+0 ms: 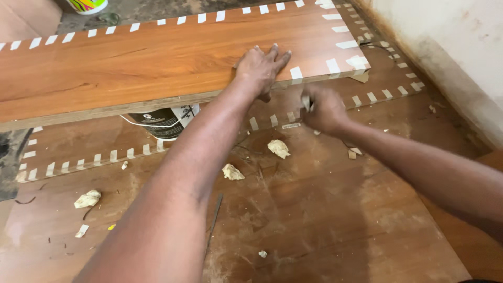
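On the taped orange-brown laminate board (pixel 157 57), left hand (pixel 260 68) lies flat.

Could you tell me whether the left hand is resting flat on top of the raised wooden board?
Yes, the left hand lies palm-down on the wooden board.

Dusty workshop corner as I see it.
A stained, off-white plaster wall (pixel 450 47) stands at right; grey concrete floor (pixel 141 9) shows beyond, under even light.

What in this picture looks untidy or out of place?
Crumpled pale lumps and small scraps lie scattered over the dusty lower board, below the left hand pressing the taped upper board.
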